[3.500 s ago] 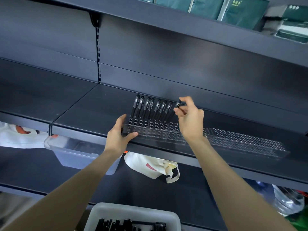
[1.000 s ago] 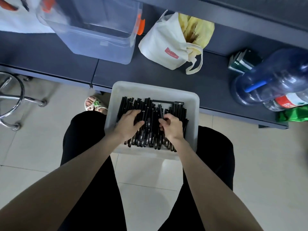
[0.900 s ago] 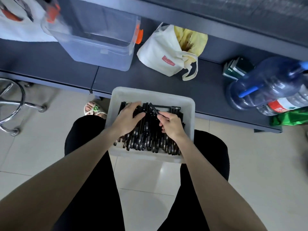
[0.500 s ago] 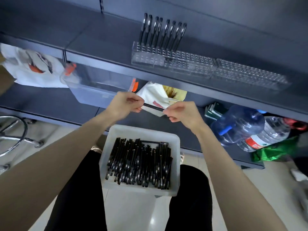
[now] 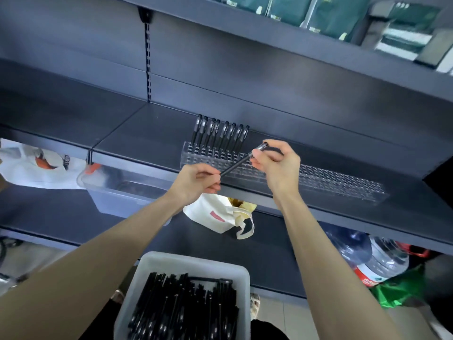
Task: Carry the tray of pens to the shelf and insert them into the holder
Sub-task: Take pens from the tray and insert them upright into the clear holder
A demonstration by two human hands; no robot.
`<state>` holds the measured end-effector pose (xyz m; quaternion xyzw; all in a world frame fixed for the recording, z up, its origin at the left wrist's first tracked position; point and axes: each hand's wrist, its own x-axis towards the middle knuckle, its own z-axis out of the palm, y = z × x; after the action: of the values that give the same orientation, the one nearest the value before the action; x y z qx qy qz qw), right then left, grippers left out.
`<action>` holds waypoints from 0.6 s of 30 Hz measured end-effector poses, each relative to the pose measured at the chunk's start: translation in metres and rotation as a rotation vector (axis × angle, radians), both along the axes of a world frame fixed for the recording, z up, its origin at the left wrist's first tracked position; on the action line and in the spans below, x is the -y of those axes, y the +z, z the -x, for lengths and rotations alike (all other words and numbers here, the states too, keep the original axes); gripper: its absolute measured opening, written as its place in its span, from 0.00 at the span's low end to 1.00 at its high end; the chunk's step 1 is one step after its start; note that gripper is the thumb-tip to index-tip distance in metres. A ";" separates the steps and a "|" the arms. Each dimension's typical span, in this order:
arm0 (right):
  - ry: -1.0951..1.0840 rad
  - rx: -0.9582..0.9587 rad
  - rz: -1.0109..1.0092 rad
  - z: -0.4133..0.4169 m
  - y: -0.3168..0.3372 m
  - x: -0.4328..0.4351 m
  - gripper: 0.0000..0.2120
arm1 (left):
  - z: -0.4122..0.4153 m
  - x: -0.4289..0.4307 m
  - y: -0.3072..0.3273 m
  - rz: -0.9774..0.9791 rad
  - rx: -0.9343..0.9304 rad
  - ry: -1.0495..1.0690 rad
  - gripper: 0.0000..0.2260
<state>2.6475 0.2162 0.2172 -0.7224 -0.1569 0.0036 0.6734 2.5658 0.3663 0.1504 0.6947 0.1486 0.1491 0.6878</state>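
Black pen [image 5: 236, 165] held slantwise betw. both hands, just in front of the clear holder [image 5: 326, 180] on the shelf [image 5: 137, 128]. Left hand [image 5: 196, 181]: fingers curled, pinching the lower end. Right hand [image 5: 278, 166]: thumb & forefinger pinching the top end. Approx. eight standing pens [image 5: 220, 133] fill the holder's back row, left end. Risks: tip misses a hole & skids off; a knuckle knocks the standing pens over; the holder, prob. light, slides back if pushed; a slipped pen falls past the tray [image 5: 157, 266] below.

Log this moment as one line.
left hand: holds pen | right hand: holds same pen | holder: partly filled | tray: many pens
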 end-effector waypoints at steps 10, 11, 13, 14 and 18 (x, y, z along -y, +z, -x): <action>-0.297 0.401 0.257 -0.066 0.006 -0.020 0.08 | -0.046 -0.037 -0.028 -0.657 -0.142 0.470 0.38; -0.306 0.408 0.262 -0.071 0.005 -0.022 0.08 | -0.049 -0.040 -0.030 -0.629 -0.145 0.449 0.40; -0.307 0.408 0.276 -0.078 0.005 -0.025 0.07 | -0.053 -0.044 -0.033 -0.544 -0.144 0.394 0.42; -0.305 0.410 0.290 -0.081 0.003 -0.027 0.07 | -0.055 -0.045 -0.034 -0.505 -0.147 0.378 0.41; -0.267 0.426 0.333 -0.085 -0.004 -0.033 0.08 | -0.055 -0.048 -0.042 -0.461 -0.135 0.383 0.38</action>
<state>2.7328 0.2494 0.2129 -0.8217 -0.1954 -0.2110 0.4921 2.6213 0.4141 0.1085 0.8002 0.2844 0.2594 0.4599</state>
